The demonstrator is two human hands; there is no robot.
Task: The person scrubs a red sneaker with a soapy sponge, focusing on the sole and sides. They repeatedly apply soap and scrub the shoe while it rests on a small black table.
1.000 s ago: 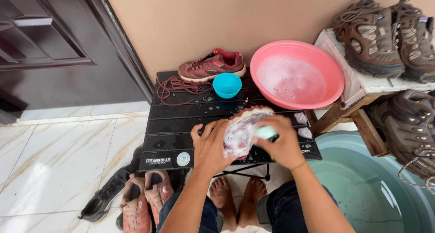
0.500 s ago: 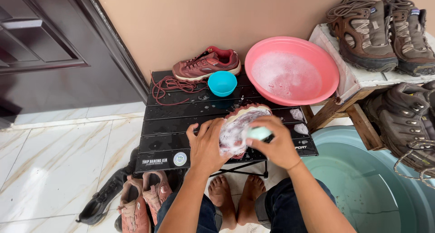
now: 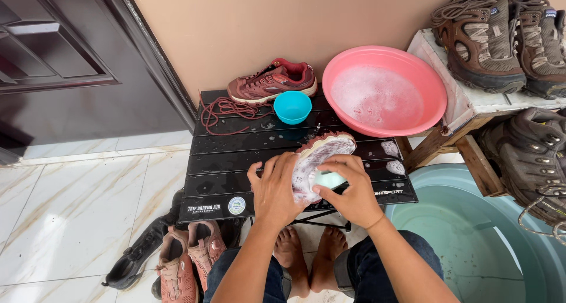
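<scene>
Your left hand (image 3: 276, 188) grips the soapy shoe (image 3: 318, 158) from its side, near the front edge of the black bench (image 3: 224, 167), with the sole turned up. Your right hand (image 3: 349, 188) is closed around a pale green brush (image 3: 328, 179) and presses it on the shoe. Further back, a small blue bowl (image 3: 293, 106) stands beside red laces (image 3: 227, 109). At the back edge lies a red shoe (image 3: 272, 80). A pink basin (image 3: 384, 91) with foam sits at the back right corner.

Left hand (image 3: 276, 188) steadying soapy shoe (image 3: 318, 158) on black folding table (image 3: 236, 161), right hand (image 3: 349, 188) pressing pale green brush (image 3: 328, 178) against it
</scene>
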